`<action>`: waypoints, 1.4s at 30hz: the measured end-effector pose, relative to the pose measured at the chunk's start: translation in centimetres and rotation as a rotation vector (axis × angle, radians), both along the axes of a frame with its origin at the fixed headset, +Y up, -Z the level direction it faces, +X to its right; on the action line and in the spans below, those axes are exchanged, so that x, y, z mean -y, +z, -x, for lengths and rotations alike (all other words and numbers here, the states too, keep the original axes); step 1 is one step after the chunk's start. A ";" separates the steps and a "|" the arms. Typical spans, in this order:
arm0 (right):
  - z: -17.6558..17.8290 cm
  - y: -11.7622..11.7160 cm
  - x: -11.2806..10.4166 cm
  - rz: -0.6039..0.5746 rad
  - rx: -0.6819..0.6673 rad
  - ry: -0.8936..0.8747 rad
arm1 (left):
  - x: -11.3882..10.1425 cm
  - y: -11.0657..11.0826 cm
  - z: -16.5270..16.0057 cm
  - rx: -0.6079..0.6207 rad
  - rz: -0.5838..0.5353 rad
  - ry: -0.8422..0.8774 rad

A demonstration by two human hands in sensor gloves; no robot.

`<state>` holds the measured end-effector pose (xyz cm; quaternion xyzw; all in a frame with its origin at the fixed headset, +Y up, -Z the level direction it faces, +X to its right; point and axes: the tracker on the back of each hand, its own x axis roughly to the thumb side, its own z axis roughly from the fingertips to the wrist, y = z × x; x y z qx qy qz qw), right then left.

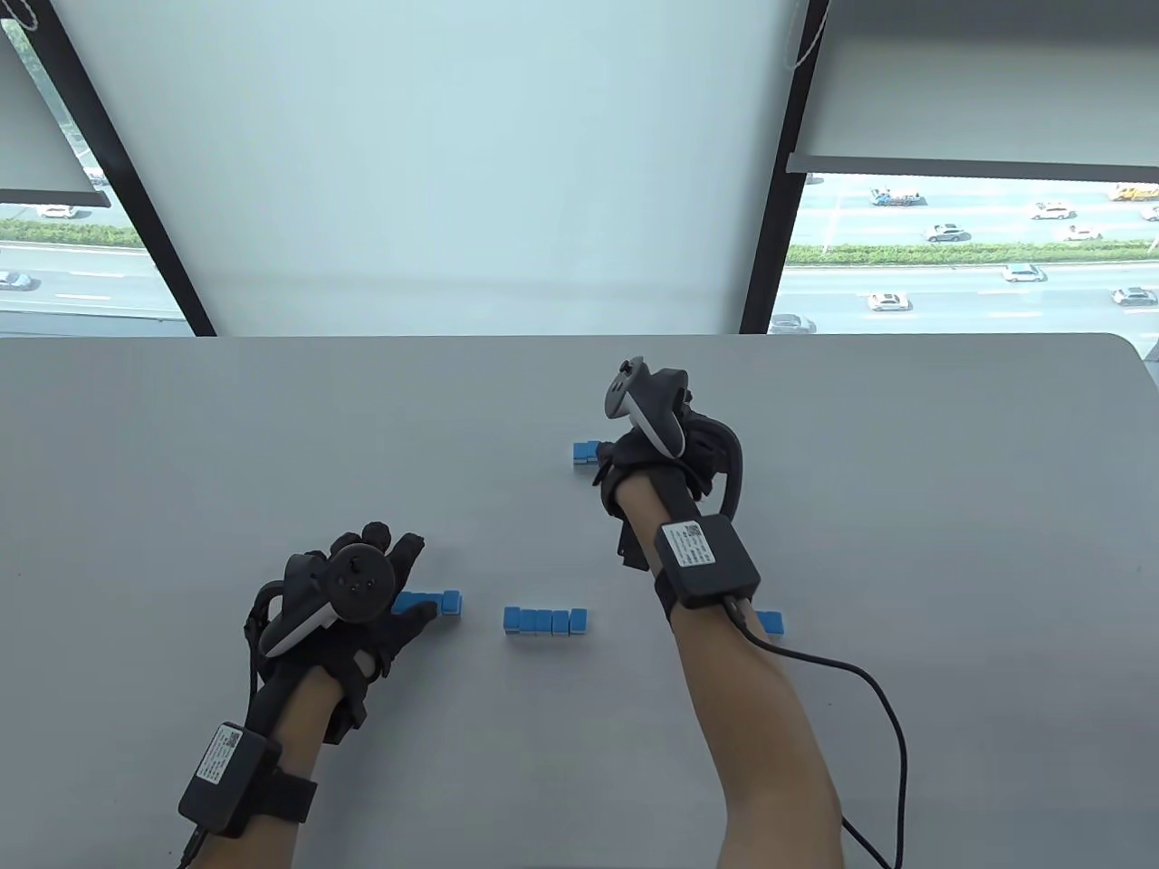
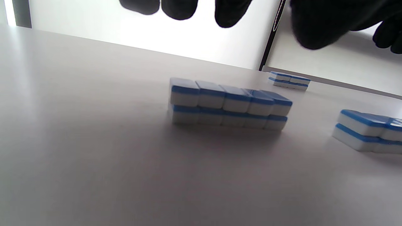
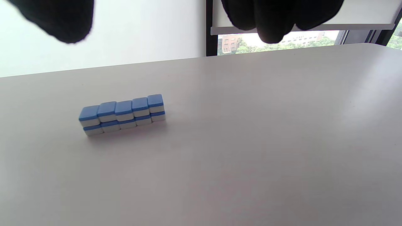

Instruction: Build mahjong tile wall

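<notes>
Blue-backed white mahjong tiles stand in short two-layer rows on the grey table [image 1: 181, 453]. One row [image 1: 433, 601] [image 2: 229, 103] lies just right of my left hand [image 1: 385, 579], whose spread fingers [image 2: 179, 8] hover over it without touching. A second row [image 1: 546, 621] [image 2: 367, 130] sits at mid-table. A third row [image 1: 587, 452] [image 3: 122, 114] [image 2: 289, 80] lies farther back, just left of my right hand [image 1: 665, 444], whose fingers [image 3: 270, 18] hang loose and hold nothing. More tiles [image 1: 771, 622] peek out from behind my right forearm.
The glove cable [image 1: 869, 688] trails from my right wrist across the near right of the table. The table's far edge meets a window with a drawn blind [image 1: 453, 163].
</notes>
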<state>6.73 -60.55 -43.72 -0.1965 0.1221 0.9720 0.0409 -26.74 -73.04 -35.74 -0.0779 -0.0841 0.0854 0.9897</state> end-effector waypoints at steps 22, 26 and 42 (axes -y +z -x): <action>-11.8 9.7 9.4 0.144 0.309 -0.372 | -0.1 0.6 0.0 0.024 -0.022 0.041; -12.1 9.5 11.4 0.150 0.335 -0.412 | 0.0 0.7 -0.3 0.035 -0.020 0.039; -8.6 8.5 13.8 0.221 0.286 -0.306 | 0.1 0.8 -0.5 0.039 -0.010 0.049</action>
